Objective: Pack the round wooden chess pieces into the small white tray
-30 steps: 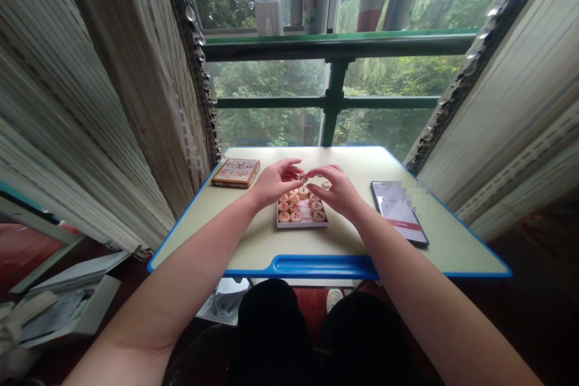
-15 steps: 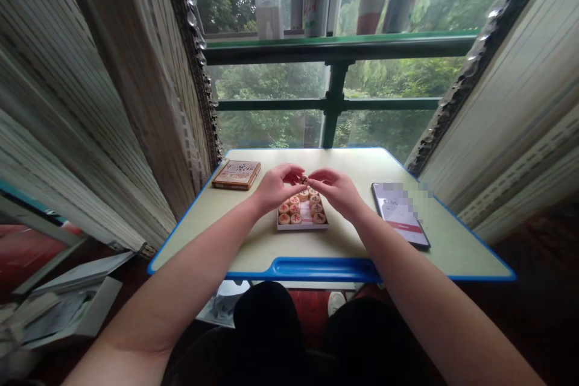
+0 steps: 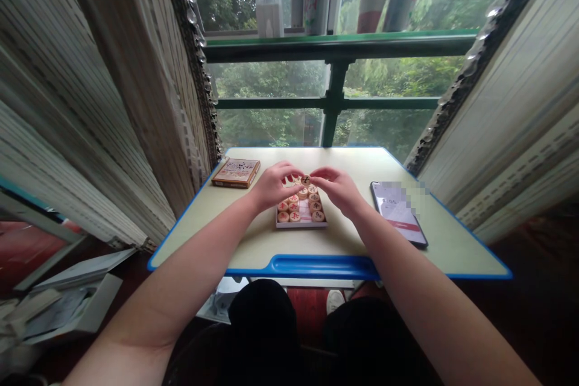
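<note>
A shallow white box (image 3: 301, 225) on the table holds several round wooden pieces with red or dark characters; a gap shows in its middle near the front. Over the back of the box, my right hand (image 3: 337, 188) pinches a round piece (image 3: 306, 180) with a dark character at its fingertips. My left hand (image 3: 275, 186) is at the box's back left, its thumb and fingers apart, close to the held piece. Parts of the back rows are hidden by my hands.
A flat box lid (image 3: 236, 173) with dark writing lies at the table's back left. On the right is a phone (image 3: 398, 213). A blue tray groove (image 3: 323, 266) runs along the table's front edge. Cans (image 3: 317, 6) stand on the window ledge.
The piece between my hands has turned its marked face more toward me and moved slightly right. My left fingers have come off it and spread a little.
</note>
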`<state>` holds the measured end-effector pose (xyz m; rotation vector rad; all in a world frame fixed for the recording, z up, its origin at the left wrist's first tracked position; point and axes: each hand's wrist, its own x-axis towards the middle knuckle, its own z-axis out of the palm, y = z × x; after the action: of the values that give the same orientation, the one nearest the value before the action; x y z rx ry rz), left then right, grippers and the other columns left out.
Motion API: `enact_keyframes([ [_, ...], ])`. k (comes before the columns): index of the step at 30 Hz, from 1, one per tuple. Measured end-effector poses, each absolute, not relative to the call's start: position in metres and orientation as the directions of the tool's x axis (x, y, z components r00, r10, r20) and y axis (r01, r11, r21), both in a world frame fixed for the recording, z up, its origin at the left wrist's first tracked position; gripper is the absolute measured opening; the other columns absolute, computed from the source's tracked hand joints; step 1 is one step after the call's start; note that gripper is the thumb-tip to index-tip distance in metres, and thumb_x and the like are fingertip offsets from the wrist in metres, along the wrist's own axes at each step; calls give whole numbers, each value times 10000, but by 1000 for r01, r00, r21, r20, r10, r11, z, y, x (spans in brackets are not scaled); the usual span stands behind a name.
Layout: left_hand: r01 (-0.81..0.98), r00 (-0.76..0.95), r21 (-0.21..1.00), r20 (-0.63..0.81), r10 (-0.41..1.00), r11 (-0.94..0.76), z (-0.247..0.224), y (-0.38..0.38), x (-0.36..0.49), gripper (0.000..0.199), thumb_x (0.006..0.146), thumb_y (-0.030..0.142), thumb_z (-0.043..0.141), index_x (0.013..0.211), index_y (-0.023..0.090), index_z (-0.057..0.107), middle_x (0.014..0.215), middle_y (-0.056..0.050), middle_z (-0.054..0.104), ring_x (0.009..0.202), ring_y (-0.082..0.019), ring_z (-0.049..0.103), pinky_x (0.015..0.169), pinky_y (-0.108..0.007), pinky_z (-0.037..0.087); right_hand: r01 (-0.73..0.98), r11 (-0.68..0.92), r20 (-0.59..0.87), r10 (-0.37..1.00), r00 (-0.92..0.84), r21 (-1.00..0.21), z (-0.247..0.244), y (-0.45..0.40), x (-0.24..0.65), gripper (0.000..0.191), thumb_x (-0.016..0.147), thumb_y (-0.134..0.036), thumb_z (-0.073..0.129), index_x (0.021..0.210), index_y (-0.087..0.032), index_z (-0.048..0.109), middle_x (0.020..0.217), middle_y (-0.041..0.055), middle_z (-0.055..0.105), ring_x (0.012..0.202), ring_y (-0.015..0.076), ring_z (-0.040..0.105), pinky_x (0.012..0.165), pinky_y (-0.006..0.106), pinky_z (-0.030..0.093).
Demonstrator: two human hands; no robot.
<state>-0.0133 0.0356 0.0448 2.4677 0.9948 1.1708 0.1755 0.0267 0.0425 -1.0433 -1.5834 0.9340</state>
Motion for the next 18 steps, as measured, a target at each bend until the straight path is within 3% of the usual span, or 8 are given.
enact_keyframes([
  [6,476,459,474,585,669,-741,44,35,-12,274,772,354,635,951,151,674,834,-53,614,691,-109,559,643,-239,479,163,328,298,937,-180,-931,44,24,174,175,672,-311,644,768,-166,663,770,38,685,738,160,617,726,306,485],
  [14,587,475,489,437,763,-645,40,37,-12,245,721,364,663,835,148,682,782,-39,623,682,-124,566,639,-244,474,415,428,445,894,-62,-803,39,34,181,158,735,-296,560,759,-183,669,754,28,683,716,166,617,697,312,485],
  [18,629,449,483,413,792,-609,37,39,-10,256,708,379,666,824,152,684,767,-31,624,670,-124,554,627,-241,463,513,472,397,881,-257,-717,42,29,181,129,719,-251,577,759,-186,681,780,38,697,732,172,618,692,298,471],
])
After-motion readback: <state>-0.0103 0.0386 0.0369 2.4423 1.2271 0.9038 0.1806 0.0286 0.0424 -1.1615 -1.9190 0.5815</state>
